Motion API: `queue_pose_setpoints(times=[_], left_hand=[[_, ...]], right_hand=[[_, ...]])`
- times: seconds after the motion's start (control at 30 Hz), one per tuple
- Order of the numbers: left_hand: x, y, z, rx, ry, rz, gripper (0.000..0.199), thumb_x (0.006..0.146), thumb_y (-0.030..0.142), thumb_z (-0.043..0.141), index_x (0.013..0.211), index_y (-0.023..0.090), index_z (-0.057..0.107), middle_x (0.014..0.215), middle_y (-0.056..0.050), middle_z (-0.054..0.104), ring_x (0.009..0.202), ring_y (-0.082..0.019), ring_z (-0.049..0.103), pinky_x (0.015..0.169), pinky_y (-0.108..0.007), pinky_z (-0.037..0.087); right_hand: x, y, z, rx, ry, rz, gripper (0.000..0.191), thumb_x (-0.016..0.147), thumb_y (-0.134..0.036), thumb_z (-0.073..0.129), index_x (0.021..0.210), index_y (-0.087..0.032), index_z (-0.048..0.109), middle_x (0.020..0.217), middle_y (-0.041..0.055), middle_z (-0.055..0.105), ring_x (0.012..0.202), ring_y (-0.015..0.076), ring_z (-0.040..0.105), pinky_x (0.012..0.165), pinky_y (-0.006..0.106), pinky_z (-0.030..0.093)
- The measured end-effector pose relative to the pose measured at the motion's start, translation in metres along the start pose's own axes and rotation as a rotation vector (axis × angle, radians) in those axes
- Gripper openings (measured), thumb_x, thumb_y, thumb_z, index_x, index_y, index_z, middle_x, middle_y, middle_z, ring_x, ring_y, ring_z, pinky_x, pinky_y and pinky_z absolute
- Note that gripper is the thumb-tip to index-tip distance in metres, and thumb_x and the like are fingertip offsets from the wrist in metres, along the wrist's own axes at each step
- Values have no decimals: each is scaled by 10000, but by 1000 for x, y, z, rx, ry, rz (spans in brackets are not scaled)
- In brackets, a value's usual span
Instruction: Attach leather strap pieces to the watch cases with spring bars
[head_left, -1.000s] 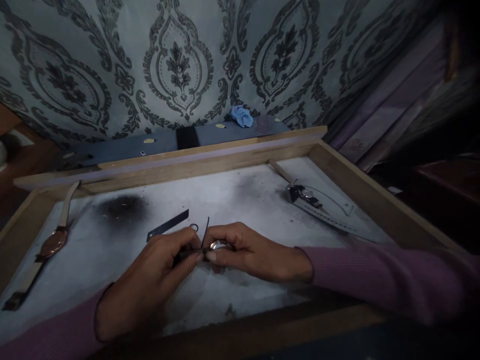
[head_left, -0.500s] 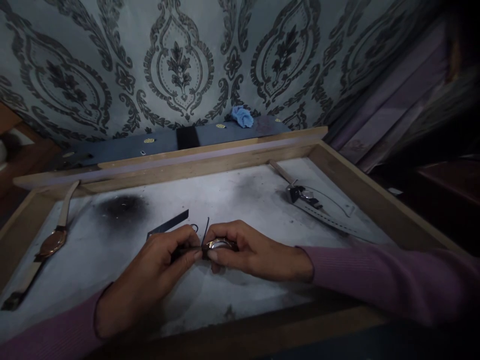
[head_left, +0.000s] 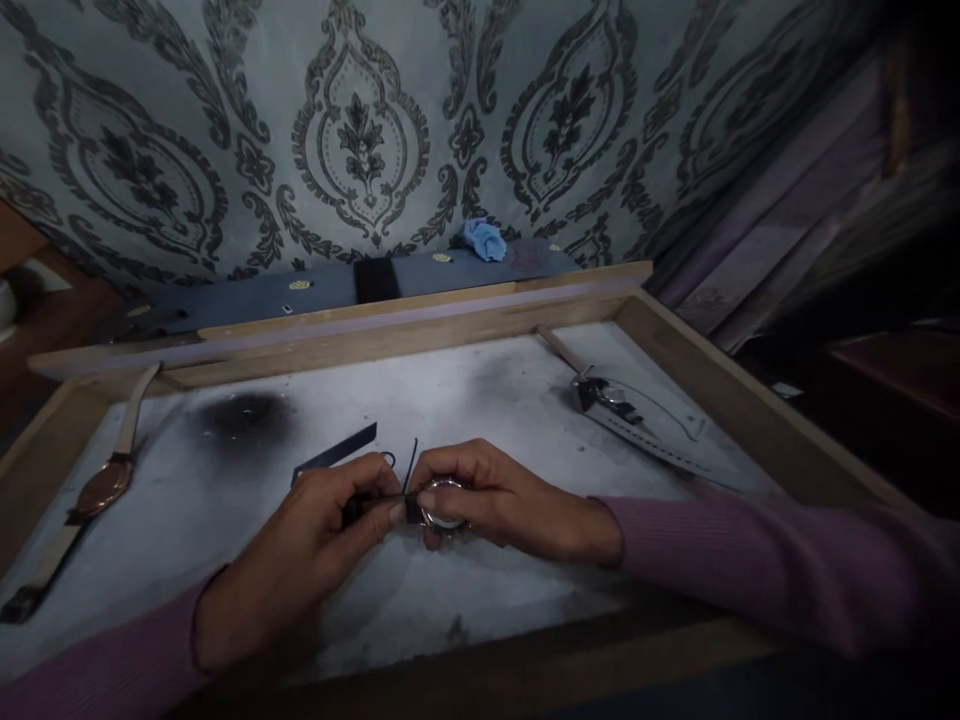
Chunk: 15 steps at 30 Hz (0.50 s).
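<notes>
Silver-rimmed wristwatch (head_left: 444, 503) held between right hand (head_left: 517, 510) and left hand (head_left: 315, 530), over the near half of a white counter (head_left: 420, 390). Right hand closed around the case, thumb laid over part of the face, forefinger curled along the far edge, other fingers partly hidden underneath. Left hand nearly closed too, thumb and forefinger pinching the dark strap (head_left: 413, 508) near the case; remaining fingers tucked out of sight, their hold impossible to tell. Thin dark strip (head_left: 410, 465) slanting up from between the two (too slender to name with certainty). Just beyond the left hand, on the counter, a narrow navy tag (head_left: 337, 448), with a small dark loop (head_left: 388, 458) near its right end. Well apart at the left, a rose-gold wristwatch (head_left: 103, 487) on a pale band, stretched out lengthwise, far end up at the raised wooden rim (head_left: 634, 305). Over to the right, a dark-strapped wristwatch (head_left: 613, 395), dim in detail, near a beige strap (head_left: 562, 348). Past the far rim, a crumpled blue cloth (head_left: 486, 241), with patterned wallpaper (head_left: 465, 130) behind. Mauve sleeves (head_left: 712, 545) down to the wrists.
</notes>
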<state>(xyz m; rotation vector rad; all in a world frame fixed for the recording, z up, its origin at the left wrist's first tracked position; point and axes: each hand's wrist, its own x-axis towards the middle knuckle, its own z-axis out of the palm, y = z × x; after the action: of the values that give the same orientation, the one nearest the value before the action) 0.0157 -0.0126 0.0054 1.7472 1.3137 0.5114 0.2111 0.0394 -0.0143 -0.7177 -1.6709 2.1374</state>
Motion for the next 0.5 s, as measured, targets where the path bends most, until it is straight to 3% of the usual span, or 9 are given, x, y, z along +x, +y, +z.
queue_pose_setpoints(times=[0.23,0.5], left_hand=[[4,-2,-3,-108,-9,3,173,873,297,491,774,172,558,674,25,524,633,-130,471,576,-241,366],[5,-3,-3,-113,-6,33,152,871,276,492,796,171,571,679,13,575,629,-133,487,576,-243,374]], right_hand=[[1,-2,-2,-31,-7,66,175,910,-274,489,880,-128,581,664,2,630,385,25,322,372,158,257],[1,-2,-2,-19,1,75,156,902,-258,510,908,-124,590,693,10,645,400,23,349,372,147,273]])
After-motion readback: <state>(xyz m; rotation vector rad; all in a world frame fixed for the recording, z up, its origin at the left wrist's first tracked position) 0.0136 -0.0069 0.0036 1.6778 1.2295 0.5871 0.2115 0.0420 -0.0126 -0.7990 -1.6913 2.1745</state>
